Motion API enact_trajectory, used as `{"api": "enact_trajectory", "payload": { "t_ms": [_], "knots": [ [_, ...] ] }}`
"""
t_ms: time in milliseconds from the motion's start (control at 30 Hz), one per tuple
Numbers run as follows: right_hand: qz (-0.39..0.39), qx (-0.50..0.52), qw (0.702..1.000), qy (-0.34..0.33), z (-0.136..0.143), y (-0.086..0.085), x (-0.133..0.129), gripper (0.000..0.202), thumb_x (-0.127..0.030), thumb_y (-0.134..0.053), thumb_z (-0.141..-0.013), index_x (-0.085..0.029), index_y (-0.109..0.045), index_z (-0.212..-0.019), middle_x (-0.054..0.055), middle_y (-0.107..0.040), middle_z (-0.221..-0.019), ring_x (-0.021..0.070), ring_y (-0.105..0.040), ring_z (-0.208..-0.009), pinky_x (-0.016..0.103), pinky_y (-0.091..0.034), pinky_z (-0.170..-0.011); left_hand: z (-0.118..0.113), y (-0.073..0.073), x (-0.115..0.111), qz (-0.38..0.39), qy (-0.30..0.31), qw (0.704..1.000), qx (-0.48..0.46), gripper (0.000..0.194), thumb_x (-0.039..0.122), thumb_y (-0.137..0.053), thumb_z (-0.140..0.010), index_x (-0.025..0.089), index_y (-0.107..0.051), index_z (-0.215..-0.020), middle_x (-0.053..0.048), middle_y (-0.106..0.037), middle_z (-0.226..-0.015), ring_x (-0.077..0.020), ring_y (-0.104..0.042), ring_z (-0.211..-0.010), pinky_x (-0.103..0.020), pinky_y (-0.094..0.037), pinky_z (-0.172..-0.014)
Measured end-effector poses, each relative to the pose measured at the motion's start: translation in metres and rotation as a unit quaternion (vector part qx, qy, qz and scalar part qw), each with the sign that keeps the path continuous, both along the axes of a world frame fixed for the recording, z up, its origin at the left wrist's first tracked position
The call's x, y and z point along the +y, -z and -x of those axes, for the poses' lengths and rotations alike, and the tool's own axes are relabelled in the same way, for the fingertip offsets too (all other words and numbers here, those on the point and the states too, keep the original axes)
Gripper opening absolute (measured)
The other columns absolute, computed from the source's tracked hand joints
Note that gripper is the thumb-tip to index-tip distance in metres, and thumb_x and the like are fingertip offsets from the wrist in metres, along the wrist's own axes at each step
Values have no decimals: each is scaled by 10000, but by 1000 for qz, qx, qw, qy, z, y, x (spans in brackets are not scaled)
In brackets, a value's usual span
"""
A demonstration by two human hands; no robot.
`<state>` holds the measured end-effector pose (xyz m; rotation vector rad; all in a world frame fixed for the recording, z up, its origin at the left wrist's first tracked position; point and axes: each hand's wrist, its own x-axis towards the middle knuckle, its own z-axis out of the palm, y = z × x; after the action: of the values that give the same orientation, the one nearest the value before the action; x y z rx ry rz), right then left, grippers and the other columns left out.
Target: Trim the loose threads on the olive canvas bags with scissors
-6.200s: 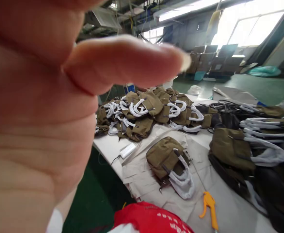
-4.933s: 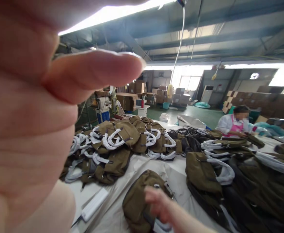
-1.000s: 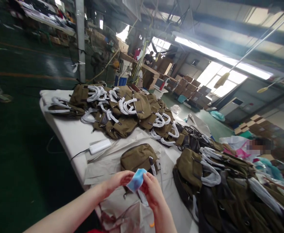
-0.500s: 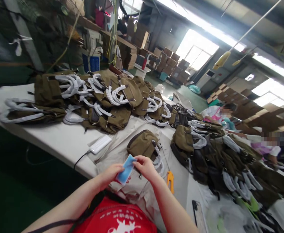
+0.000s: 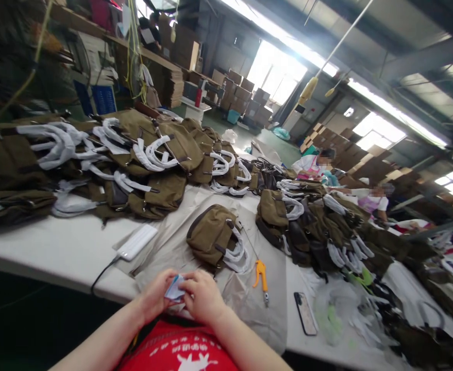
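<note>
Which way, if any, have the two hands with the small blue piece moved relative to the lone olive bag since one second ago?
Yes. The left hand, right hand and blue piece have drawn back from the lone olive bag, toward the person at the table edge.

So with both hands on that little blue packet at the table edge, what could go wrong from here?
The blue packet is pinched between the left hand and right hand at the table edge, so it could drop to the floor. The orange air blow gun and phone lie close by the right arm; a sweep might knock them.
</note>
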<state>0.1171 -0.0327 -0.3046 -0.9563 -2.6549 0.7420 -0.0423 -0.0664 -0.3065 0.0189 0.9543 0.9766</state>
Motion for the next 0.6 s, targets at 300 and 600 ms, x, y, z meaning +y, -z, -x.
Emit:
{"api": "enact_trajectory", "payload": {
  "t_ms": [300,600],
  "knots": [
    [101,80,992,-8,-16,-14,5,357,-195,-704,-751,-251,-706,-1104,53,-638,-1227,211,-577,-1142,350,-451,-1024,-9,3,-1,-22,17,999,29,185,213,-676,-747,88,-612,-868,-79,-691,-714,-170,-678,-618,-211,-539,-534],
    [166,88,978,84,-43,47,15,256,-222,-582,-766,-221,-708,-989,123,-688,-1147,288,-635,-1075,402,-540,-876,104,82,-95,152,-195,929,276,256,57,-561,-710,148,-612,-943,-49,-699,-849,-115,-616,-553,-171,-451,-465]
  ]
}}
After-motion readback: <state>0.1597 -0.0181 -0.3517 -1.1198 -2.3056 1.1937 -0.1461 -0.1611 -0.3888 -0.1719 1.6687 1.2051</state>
